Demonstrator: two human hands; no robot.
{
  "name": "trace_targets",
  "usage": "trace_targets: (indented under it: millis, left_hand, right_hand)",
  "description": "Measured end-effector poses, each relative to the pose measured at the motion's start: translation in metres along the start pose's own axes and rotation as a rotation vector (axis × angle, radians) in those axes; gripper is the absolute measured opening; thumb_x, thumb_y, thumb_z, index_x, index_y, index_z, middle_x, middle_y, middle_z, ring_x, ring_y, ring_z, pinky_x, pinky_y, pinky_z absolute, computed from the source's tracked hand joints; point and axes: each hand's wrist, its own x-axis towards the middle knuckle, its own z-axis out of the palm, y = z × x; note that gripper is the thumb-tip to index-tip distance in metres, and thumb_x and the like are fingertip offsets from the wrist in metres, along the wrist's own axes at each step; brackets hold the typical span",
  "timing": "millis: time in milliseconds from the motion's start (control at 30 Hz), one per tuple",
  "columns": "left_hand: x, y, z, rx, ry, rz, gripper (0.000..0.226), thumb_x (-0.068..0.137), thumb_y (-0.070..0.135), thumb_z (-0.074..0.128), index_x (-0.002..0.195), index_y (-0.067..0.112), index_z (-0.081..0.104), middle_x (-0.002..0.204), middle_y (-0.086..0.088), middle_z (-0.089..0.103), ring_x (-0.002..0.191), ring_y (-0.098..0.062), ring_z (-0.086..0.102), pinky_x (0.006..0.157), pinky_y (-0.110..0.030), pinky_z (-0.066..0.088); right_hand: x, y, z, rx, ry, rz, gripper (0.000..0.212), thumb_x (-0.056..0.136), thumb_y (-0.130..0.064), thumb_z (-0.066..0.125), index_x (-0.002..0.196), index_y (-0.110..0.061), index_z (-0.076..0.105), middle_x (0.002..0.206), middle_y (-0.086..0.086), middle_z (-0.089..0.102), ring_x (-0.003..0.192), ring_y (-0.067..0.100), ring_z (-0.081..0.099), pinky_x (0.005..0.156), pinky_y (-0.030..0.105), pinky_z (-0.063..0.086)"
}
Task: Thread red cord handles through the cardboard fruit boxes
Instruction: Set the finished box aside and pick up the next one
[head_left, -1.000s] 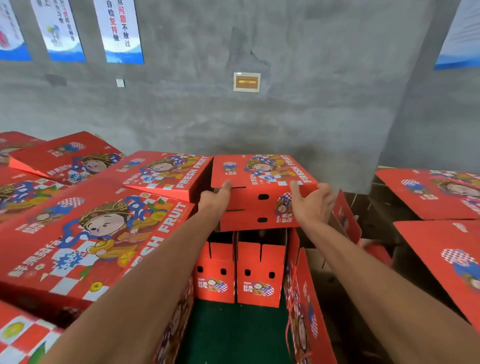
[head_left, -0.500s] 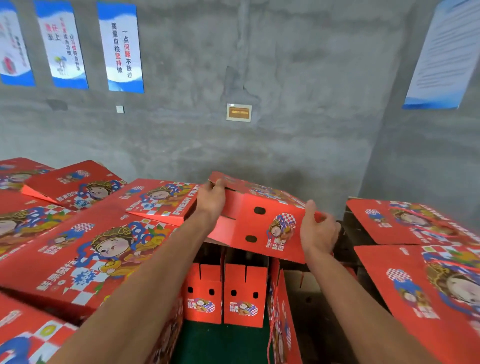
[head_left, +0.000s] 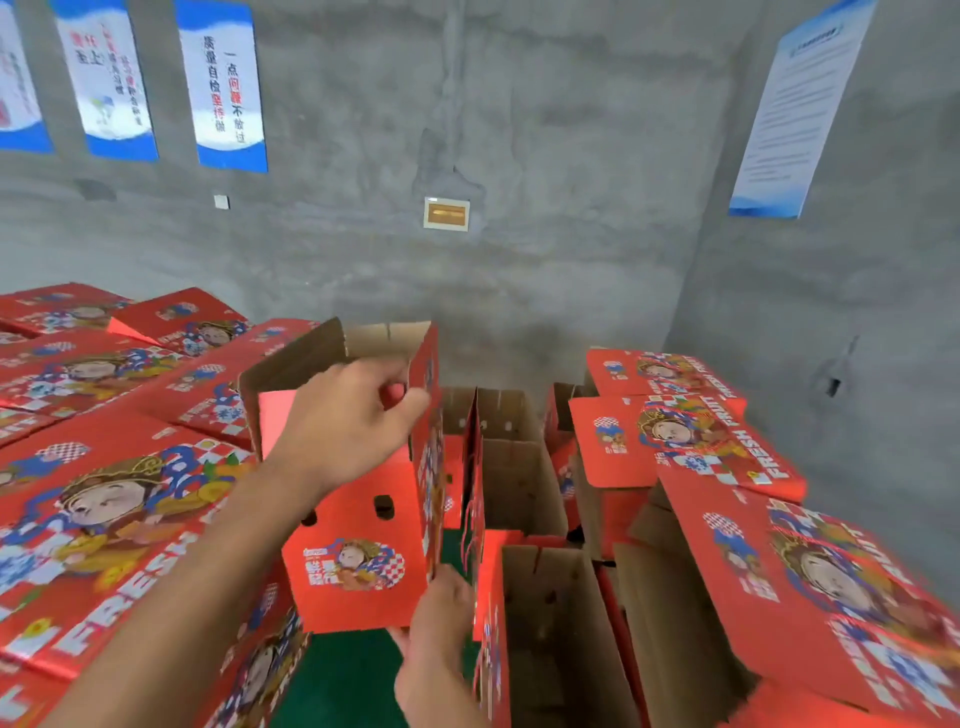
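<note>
The grey concrete wall (head_left: 519, 156) fills the upper view and carries blue-and-white posters (head_left: 228, 88) at its left, a further notice sheet (head_left: 800, 109) at its right, and a small framed plate (head_left: 447, 213) at centre. Below the wall, left of the held box, flat red fruit-box lids (head_left: 104, 499) printed "FRESH FRUIT" lie stacked and overlapping. Right of the held box, more red lids (head_left: 810, 582) rest tilted over open upright cartons (head_left: 540, 613) showing brown interiors. A strip of green floor (head_left: 337, 680) is visible beneath the held box.

The held red fruit box (head_left: 358, 519) stands upright at centre, raised above the floor, its open brown top facing up and two handle holes (head_left: 383, 506) in its near face. The left hand (head_left: 353, 415) grips the top edge, fingers curled over the rim. The right hand (head_left: 441, 613) holds the lower right corner, fingers wrapped beneath it; detail there is blurred. No cord can be made out in the holes.
</note>
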Motion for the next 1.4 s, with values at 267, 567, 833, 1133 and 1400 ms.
trace_targets:
  millis: [267, 567, 833, 1133, 1400]
  left_hand:
    - [-0.185, 0.082, -0.012, -0.019, -0.193, -0.058, 0.027, 0.091, 0.041, 0.052, 0.082, 0.017, 0.059, 0.074, 0.000, 0.068, 0.079, -0.027, 0.064, 0.065, -0.038, 0.045]
    - [-0.298, 0.111, 0.011, 0.022, -0.633, -0.366, 0.032, 0.082, 0.050, 0.056, 0.080, 0.018, 0.059, 0.075, 0.007, 0.064, 0.078, -0.024, 0.061, 0.067, -0.033, 0.047]
    - [-0.298, 0.111, 0.024, -0.033, -1.450, -0.712, 0.032, 0.073, 0.035, 0.067, 0.096, 0.013, 0.071, 0.086, -0.003, 0.079, 0.079, -0.020, 0.075, 0.067, -0.033, 0.061]
    - [-0.290, 0.116, 0.057, -0.138, -1.542, -0.978, 0.065, 0.081, 0.051, 0.078, 0.118, 0.000, 0.066, 0.105, -0.019, 0.076, 0.093, -0.036, 0.075, 0.077, -0.054, 0.061]
    - [-0.293, 0.144, 0.101, -0.252, -1.231, -0.888, 0.034, 0.105, 0.021, 0.042, 0.116, 0.000, 0.066, 0.098, -0.019, 0.077, 0.087, -0.034, 0.076, 0.073, -0.046, 0.064]
  right_hand:
    - [-0.081, 0.099, -0.150, -0.285, 0.046, -0.014, 0.030, 0.107, 0.000, 0.040, 0.090, 0.013, 0.060, 0.088, 0.022, 0.065, 0.075, 0.029, 0.059, 0.059, 0.028, 0.051]
    - [-0.115, 0.177, -0.269, -0.611, -0.076, 0.088, 0.026, 0.105, -0.001, 0.047, 0.090, 0.011, 0.065, 0.086, 0.023, 0.065, 0.075, 0.028, 0.054, 0.065, 0.038, 0.035]
    - [-0.146, 0.205, -0.329, -0.808, -0.219, -0.102, 0.019, 0.105, -0.028, 0.057, 0.087, -0.022, 0.059, 0.084, -0.009, 0.068, 0.076, 0.000, 0.063, 0.050, 0.007, 0.040]
    - [-0.130, 0.145, -0.422, -1.131, -0.244, -0.236, 0.028, 0.102, -0.010, 0.053, 0.121, -0.010, 0.073, 0.120, 0.004, 0.074, 0.109, 0.015, 0.069, 0.092, 0.017, 0.051]
    - [-0.111, 0.054, -0.575, -2.018, -0.129, -0.303, 0.043, 0.096, -0.012, 0.057, 0.140, -0.010, 0.055, 0.141, 0.009, 0.045, 0.137, 0.027, 0.043, 0.110, 0.040, 0.045]
